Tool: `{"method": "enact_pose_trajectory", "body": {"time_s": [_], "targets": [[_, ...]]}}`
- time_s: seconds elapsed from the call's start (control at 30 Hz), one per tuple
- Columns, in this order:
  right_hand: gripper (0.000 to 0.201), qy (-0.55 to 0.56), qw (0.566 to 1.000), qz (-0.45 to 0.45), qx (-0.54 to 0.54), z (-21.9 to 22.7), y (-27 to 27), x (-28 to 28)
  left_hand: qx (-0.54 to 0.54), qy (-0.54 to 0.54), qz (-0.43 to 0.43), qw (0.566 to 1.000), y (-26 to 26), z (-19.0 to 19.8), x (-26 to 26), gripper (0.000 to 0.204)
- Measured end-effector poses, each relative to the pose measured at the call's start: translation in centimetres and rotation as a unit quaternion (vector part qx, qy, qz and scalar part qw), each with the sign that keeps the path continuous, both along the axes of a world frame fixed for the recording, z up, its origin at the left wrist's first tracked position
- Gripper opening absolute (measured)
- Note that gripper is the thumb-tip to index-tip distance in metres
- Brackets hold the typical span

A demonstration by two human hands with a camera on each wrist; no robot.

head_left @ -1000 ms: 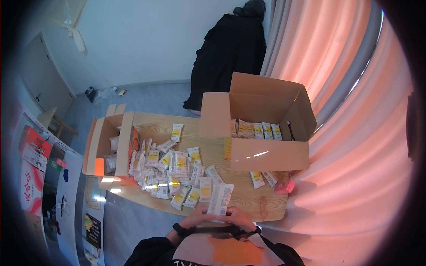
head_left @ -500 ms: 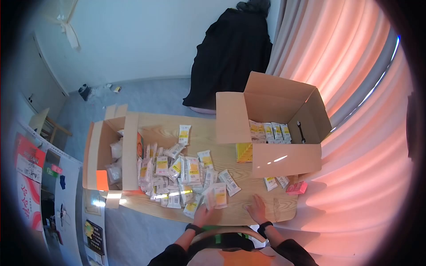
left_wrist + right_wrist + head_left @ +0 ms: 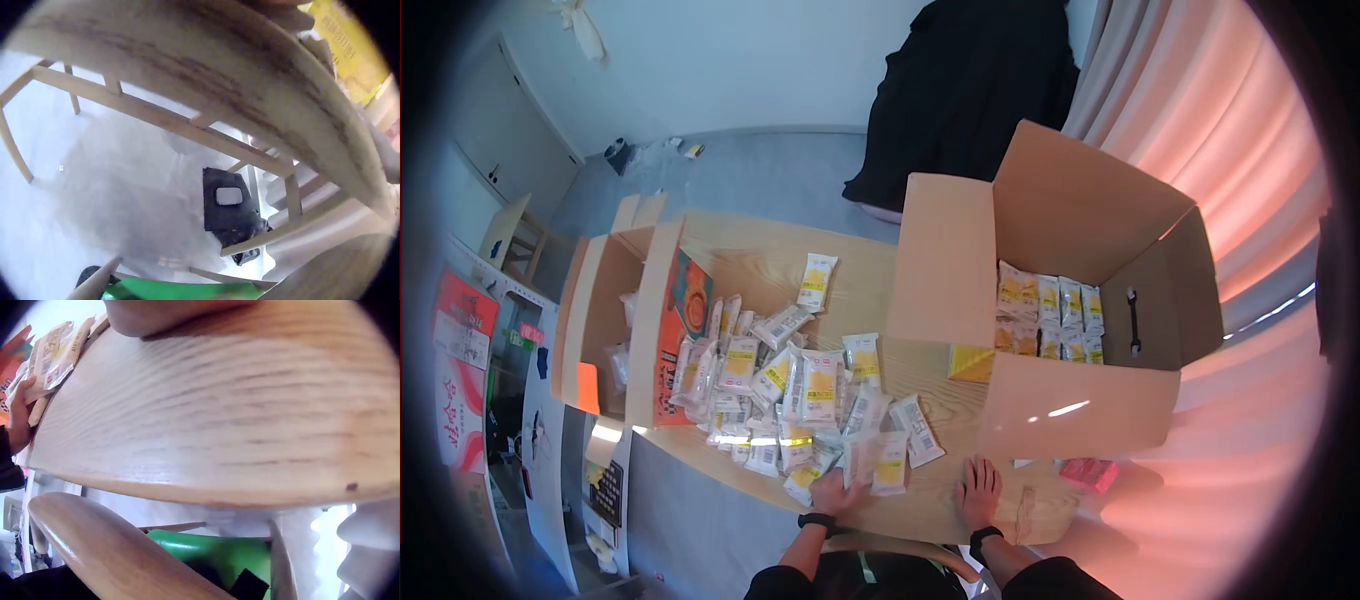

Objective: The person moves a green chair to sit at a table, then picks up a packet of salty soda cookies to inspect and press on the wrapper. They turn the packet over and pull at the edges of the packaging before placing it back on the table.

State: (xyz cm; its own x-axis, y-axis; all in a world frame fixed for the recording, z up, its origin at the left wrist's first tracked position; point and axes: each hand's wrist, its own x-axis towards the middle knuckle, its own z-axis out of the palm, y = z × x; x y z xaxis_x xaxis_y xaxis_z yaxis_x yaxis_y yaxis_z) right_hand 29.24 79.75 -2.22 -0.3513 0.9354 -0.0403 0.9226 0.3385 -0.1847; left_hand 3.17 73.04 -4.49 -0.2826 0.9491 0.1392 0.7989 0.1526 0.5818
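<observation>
My left hand (image 3: 834, 494) is at the table's front edge, beside a heap of white-and-yellow sealed packets (image 3: 810, 385). Its fingers hold the lower end of one packet (image 3: 860, 458), which overlaps another lying to its right. In the right wrist view, the thumb side of that left hand (image 3: 20, 415) shows against a packet (image 3: 53, 356). My right hand (image 3: 978, 495) rests palm down on the bare wood, fingers straight and holding nothing. The left wrist view shows mostly the table edge and a strip of yellow packaging (image 3: 350, 47).
At right stands an open carton (image 3: 1080, 405) with rows of packets and a dark wrench-like tool (image 3: 1134, 320). Another open carton (image 3: 658, 330) is at left. A pink pack (image 3: 1090, 474) lies near the right edge. A wooden chair with a green seat (image 3: 206, 553) is close in front.
Both hands held one packet close to the body; they have parted. The left hand has carried a packet down to the heap, and the right now lies on the table. The head view has shifted.
</observation>
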Motion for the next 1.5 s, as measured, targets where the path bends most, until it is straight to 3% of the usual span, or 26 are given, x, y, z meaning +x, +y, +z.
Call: {"method": "enact_pose_trajectory", "body": {"time_s": [0.23, 0.4, 0.53, 0.8, 0.93, 1.0, 1.27, 1.5], "targets": [[0.051, -0.042, 0.995, -0.01, -0.089, -0.8, -0.2, 0.5, 0.047, -0.004, 0.006, 0.999, 0.0, -0.8, 0.2, 0.028], [0.053, -0.038, 0.997, 0.003, -0.068, -0.5, -0.3, 0.4, 0.016, 0.005, 0.018, 1.0, 0.3, 0.2, 0.4, 0.029], [0.053, -0.04, 0.993, -0.007, -0.112, -0.3, -0.3, 0.2, -0.02, 0.002, 0.021, 1.0, 0.4, 1.0, 0.4, 0.028], [0.053, -0.022, 0.999, 0.017, -0.036, 0.2, 0.0, -0.3, 0.004, -0.017, 0.049, 0.999, 0.5, 1.4, 0.8, 0.028], [0.052, -0.011, 0.998, 0.015, -0.053, 0.3, 0.1, -0.2, 0.001, -0.034, 0.038, 0.999, 0.6, 1.6, 0.6, 0.029], [0.048, -0.003, 1.0, 0.02, 0.008, 0.6, 0.0, -0.6, -0.007, -0.044, 0.026, 0.999, 0.5, 1.7, 0.3, 0.029], [0.051, 0.03, 0.999, -0.014, -0.006, 0.1, 0.0, -0.5, -0.105, -0.122, -0.025, 0.987, 0.9, 2.4, -0.9, 0.028], [0.048, 0.076, 0.997, -0.01, 0.0, -1.1, -0.2, -0.4, -0.073, -0.187, -0.053, 0.978, 0.6, 1.4, -1.8, 0.025]]}}
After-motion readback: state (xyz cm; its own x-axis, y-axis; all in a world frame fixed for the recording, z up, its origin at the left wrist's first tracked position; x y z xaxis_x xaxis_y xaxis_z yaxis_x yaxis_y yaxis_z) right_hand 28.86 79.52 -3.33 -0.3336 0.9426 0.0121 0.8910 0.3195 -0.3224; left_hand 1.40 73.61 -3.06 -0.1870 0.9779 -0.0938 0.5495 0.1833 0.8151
